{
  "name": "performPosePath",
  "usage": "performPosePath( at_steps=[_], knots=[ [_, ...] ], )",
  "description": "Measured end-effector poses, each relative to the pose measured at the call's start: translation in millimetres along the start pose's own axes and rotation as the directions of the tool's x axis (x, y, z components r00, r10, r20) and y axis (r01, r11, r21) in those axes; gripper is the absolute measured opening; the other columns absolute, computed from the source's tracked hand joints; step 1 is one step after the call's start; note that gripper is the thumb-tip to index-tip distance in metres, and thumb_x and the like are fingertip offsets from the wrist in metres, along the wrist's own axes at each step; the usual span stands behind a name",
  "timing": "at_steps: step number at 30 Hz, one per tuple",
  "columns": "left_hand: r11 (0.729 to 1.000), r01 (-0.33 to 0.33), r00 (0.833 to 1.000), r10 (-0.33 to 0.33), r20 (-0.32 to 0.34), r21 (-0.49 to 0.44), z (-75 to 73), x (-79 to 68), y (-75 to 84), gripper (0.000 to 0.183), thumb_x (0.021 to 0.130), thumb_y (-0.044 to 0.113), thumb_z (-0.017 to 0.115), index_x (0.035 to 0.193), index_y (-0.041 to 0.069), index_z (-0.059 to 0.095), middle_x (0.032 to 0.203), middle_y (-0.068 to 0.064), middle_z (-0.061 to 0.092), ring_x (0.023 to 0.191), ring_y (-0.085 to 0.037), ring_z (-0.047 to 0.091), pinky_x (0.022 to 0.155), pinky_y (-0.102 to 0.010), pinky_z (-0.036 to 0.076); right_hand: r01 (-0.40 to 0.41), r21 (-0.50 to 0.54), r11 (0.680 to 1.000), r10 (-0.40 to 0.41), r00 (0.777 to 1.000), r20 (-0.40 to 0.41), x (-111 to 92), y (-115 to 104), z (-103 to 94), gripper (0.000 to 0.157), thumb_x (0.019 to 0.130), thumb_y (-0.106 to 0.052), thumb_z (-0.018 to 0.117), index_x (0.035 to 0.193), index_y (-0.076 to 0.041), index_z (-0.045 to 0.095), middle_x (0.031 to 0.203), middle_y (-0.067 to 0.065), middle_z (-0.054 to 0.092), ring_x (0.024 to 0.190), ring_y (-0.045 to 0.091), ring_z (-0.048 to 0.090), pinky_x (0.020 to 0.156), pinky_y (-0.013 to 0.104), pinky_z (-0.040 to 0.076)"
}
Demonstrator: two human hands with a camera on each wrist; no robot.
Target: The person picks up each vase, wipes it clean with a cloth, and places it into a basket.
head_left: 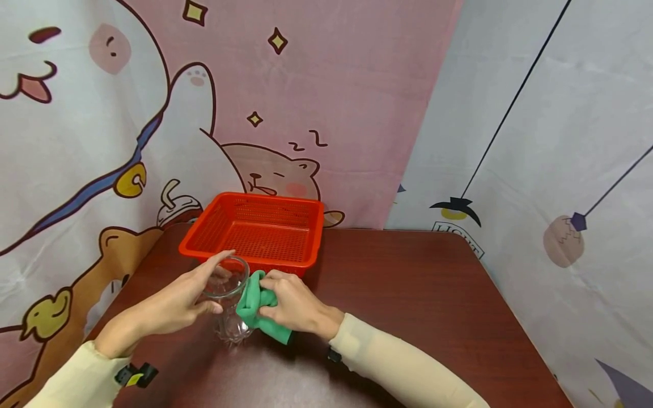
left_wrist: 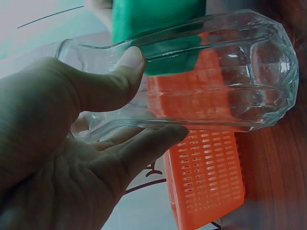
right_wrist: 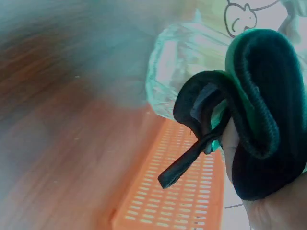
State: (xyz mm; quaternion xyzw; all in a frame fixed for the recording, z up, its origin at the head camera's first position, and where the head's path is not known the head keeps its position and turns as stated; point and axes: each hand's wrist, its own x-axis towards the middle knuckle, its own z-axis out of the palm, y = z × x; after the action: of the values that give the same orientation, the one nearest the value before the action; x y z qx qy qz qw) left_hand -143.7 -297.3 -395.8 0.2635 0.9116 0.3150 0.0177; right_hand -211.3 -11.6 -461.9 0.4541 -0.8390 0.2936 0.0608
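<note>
The left hand [head_left: 178,297] grasps the clear glass vase [left_wrist: 230,86] round its upper part, in front of the red plastic basket [head_left: 267,241]; the right hand [head_left: 296,305] grips a bunched green cloth [head_left: 252,300] beside the glass. The left-wrist view brings out the faceted base [left_wrist: 277,67]; the right-wrist view (the head camera misses this) catches a narrow dark strip [right_wrist: 189,159] jutting out.
</note>
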Motion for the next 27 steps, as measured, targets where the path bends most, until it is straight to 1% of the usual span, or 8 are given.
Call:
performPosePath(
  at_steps=[3, 6, 10, 15, 18, 21, 24, 27],
  knots=[
    [1.0, -0.002, 1.0, 0.002, -0.003, 0.008, -0.2, 0.1, -0.4, 0.115, 0.095, -0.004, 0.092, 0.184, 0.016, 0.022, 0.15, -0.02, 0.07, 0.136, -0.042, 0.072, 0.089, -0.027, 0.066, 0.005, 0.035, 0.999, -0.004, 1.0, -0.026, 3.5, -3.4, -4.3, 0.043, 0.097, -0.015, 0.094, 0.136, -0.001, 0.081, 0.13, 0.009, 0.081, 0.11, 0.015, 0.074, 0.096, 0.013, 0.059],
    [1.0, -0.002, 1.0, 0.002, -0.004, 0.005, -0.2, 0.0, -0.7, 0.115, 0.095, -0.004, 0.092, 0.184, 0.016, 0.023, 0.149, -0.02, 0.07, 0.135, -0.041, 0.072, 0.087, -0.026, 0.066, 0.013, 0.064, 0.998, -0.01, 0.999, -0.051, 5.9, -6.5, -8.3, 0.042, 0.097, -0.014, 0.095, 0.135, -0.001, 0.082, 0.13, 0.009, 0.081, 0.11, 0.015, 0.075, 0.097, 0.014, 0.06],
    [1.0, -0.008, 1.0, 0.008, -0.002, -0.012, -0.2, 0.0, -1.1, 0.114, 0.095, -0.004, 0.091, 0.184, 0.016, 0.023, 0.15, -0.021, 0.07, 0.135, -0.041, 0.073, 0.086, -0.026, 0.067, 0.035, 0.129, 0.991, -0.023, 0.996, -0.091, 7.0, -8.8, -12.5, 0.039, 0.096, -0.011, 0.094, 0.132, 0.0, 0.082, 0.127, 0.011, 0.081, 0.108, 0.016, 0.076, 0.093, 0.012, 0.06],
    [1.0, -0.021, 1.0, 0.021, 0.005, -0.017, -0.7, -0.2, -1.2, 0.115, 0.095, -0.005, 0.091, 0.184, 0.015, 0.021, 0.149, -0.02, 0.071, 0.133, -0.04, 0.074, 0.089, -0.026, 0.068, 0.066, 0.191, 0.979, -0.036, 0.987, -0.155, 5.4, -7.8, -16.9, 0.039, 0.095, -0.008, 0.095, 0.131, 0.0, 0.082, 0.126, 0.012, 0.082, 0.105, 0.017, 0.078, 0.088, 0.012, 0.06],
    [0.999, -0.03, 1.0, 0.03, 0.007, -0.011, -0.8, -0.1, -1.0, 0.115, 0.095, -0.004, 0.092, 0.184, 0.013, 0.021, 0.148, -0.019, 0.072, 0.132, -0.04, 0.074, 0.089, -0.026, 0.068, 0.074, 0.212, 0.975, -0.033, 0.981, -0.192, 4.0, -6.4, -19.3, 0.041, 0.095, -0.008, 0.095, 0.133, 0.001, 0.082, 0.126, 0.012, 0.082, 0.104, 0.018, 0.079, 0.088, 0.014, 0.062],
    [0.999, -0.033, 0.999, 0.033, 0.005, -0.005, -0.7, 0.0, -0.8, 0.115, 0.095, -0.003, 0.092, 0.184, 0.012, 0.02, 0.148, -0.017, 0.072, 0.13, -0.038, 0.075, 0.087, -0.026, 0.067, 0.073, 0.237, 0.969, -0.018, 0.974, -0.225, 3.5, -5.8, -22.3, 0.044, 0.096, -0.008, 0.095, 0.136, 0.001, 0.081, 0.129, 0.012, 0.082, 0.107, 0.021, 0.081, 0.091, 0.019, 0.065],
    [1.0, -0.032, 0.999, 0.032, 0.002, 0.0, -0.8, 0.0, -0.8, 0.115, 0.095, -0.003, 0.092, 0.184, 0.012, 0.021, 0.147, -0.014, 0.072, 0.128, -0.036, 0.075, 0.085, -0.026, 0.067, 0.068, 0.261, 0.963, -0.004, 0.971, -0.239, 4.4, -6.1, -24.3, 0.046, 0.096, -0.008, 0.095, 0.139, 0.001, 0.081, 0.132, 0.013, 0.082, 0.112, 0.023, 0.082, 0.095, 0.023, 0.067],
    [1.0, -0.028, 1.0, 0.028, 0.003, -0.003, -0.9, 0.1, -1.4, 0.114, 0.096, -0.003, 0.091, 0.184, 0.012, 0.021, 0.146, -0.013, 0.072, 0.127, -0.035, 0.075, 0.085, -0.026, 0.067, 0.059, 0.267, 0.962, 0.005, 0.972, -0.235, 5.6, -6.5, -24.2, 0.047, 0.096, -0.008, 0.095, 0.14, 0.001, 0.08, 0.133, 0.013, 0.082, 0.113, 0.024, 0.083, 0.095, 0.023, 0.067]
  ],
)
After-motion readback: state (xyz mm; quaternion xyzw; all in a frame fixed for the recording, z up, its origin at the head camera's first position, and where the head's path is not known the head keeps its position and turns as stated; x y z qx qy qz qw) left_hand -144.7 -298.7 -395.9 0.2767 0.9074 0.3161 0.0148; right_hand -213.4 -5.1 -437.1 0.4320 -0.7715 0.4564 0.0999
